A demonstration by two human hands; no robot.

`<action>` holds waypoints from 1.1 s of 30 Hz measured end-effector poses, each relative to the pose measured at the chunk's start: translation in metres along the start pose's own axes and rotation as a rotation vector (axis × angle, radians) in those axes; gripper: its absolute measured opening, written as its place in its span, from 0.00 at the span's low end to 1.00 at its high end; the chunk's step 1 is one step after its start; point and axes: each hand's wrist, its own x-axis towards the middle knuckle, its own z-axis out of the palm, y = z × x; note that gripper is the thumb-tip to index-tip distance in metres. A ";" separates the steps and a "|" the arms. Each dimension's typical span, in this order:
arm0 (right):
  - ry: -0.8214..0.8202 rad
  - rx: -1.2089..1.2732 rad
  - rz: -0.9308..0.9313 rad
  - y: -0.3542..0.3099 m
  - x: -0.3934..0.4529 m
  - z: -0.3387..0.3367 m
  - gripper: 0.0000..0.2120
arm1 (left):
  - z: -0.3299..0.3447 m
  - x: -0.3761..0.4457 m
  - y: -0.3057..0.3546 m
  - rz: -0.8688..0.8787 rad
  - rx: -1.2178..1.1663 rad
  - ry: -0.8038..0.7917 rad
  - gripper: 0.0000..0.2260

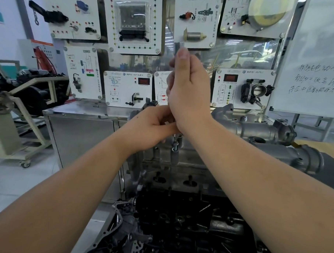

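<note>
My right hand (189, 89) is raised upright and grips a slim metal wrench handle (179, 45) whose top end shows above my thumb. Its lower end carries a socket (176, 144) that stands on a bolt at the far edge of the engine block (179, 165). My left hand (152, 125) sits just below the right one, fingers curled round the tool's lower shaft. Most of the tool is hidden by both hands. The dark, oily engine (177, 222) fills the view below my forearms.
A steel cabinet (81, 134) stands behind the engine with white training panels (131, 19) of car parts mounted above it. A cast manifold (267, 130) lies at the right, a whiteboard (314, 65) beyond it. A wheeled engine stand (19, 104) is at left.
</note>
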 end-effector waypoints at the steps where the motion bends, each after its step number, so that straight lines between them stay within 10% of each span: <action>1: -0.016 0.022 0.020 0.000 0.001 0.000 0.19 | 0.000 0.000 0.001 -0.017 -0.014 -0.007 0.06; 33: -0.219 -0.355 0.053 0.023 -0.022 -0.042 0.20 | 0.001 0.004 -0.004 0.022 0.187 0.057 0.09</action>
